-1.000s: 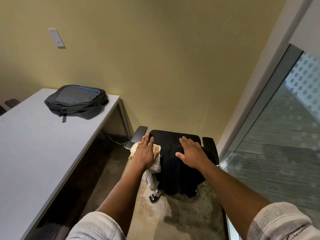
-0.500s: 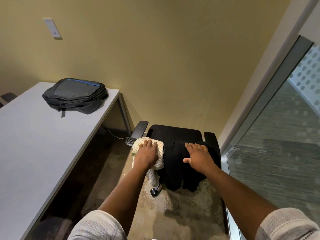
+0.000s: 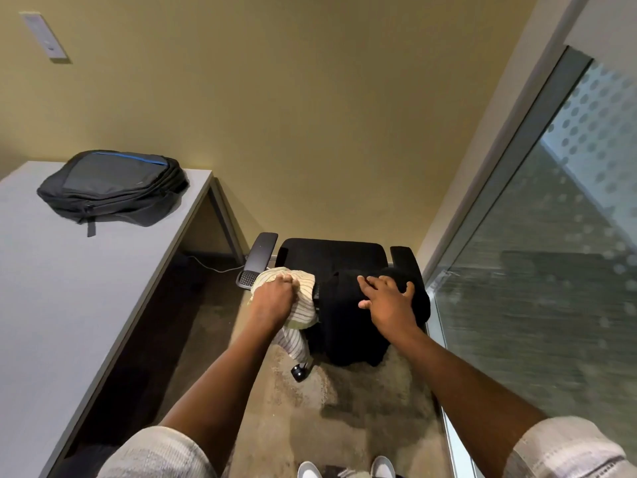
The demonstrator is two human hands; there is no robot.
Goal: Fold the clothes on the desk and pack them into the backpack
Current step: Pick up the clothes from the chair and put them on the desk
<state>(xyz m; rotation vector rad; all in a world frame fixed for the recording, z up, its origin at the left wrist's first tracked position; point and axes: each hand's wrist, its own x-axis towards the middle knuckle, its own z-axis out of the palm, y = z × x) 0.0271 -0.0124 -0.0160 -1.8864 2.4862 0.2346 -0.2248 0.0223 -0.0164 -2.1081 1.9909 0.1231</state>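
Left hand [image 3: 274, 298] now bunched tighter into the striped cream garment [image 3: 299, 307] on the office chair [image 3: 331, 258], right hand [image 3: 387, 300] spread flat on the black garment [image 3: 348, 322] beside it, backpack [image 3: 110, 188] well apart on the desk [image 3: 69, 288]

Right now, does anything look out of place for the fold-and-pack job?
Yes. The clothes are on the office chair, not the desk. The left hand grips a striped garment hanging off the seat; the right hand rests on a black garment. The backpack lies on the desk, apparently zipped.
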